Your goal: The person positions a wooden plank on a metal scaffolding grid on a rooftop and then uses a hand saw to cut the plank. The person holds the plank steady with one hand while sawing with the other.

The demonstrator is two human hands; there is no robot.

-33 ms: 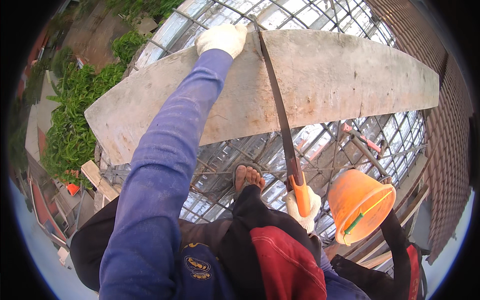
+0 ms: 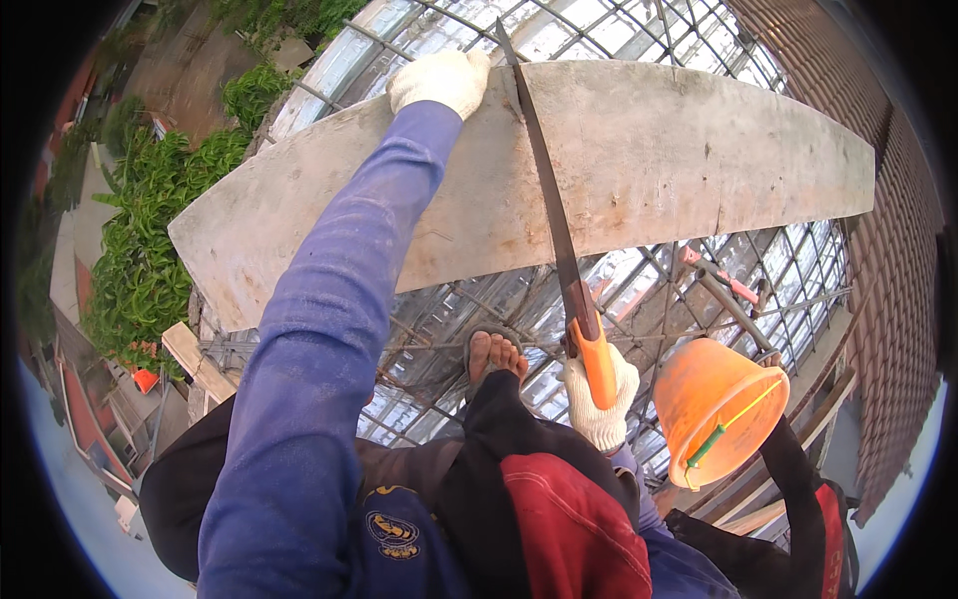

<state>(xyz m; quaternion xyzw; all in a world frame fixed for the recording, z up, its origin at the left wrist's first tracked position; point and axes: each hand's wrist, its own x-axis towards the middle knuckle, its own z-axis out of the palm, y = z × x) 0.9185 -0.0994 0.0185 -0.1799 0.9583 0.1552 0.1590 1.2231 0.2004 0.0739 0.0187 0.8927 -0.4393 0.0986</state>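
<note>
A wide, weathered grey board [image 2: 659,150], like plywood, lies across the rebar grid in front of me. My left hand [image 2: 439,82], in a white knit glove, is closed over its far edge, just left of a handsaw [image 2: 551,190]. The blade lies across the board at a cut by the far edge, and its tip sticks out past that edge. My right hand [image 2: 609,399], gloved too, wraps the saw's orange handle [image 2: 598,369] on the near side. Some of its fingers are hidden behind the handle.
Under the board, steel rebar [image 2: 788,270] crosses shiny metal sheeting. My sandalled foot [image 2: 494,354] stands on it. A hammer [image 2: 728,280] with a pinkish-red handle lies to the right, near an orange bucket [image 2: 704,399]. Roof tiles [image 2: 903,290] line the right; a drop with greenery [image 2: 150,240] lies left.
My right hand has pushed the saw forward, away from me, so more of the tip shows beyond the board's far edge. My left hand and the board stay almost in place.
</note>
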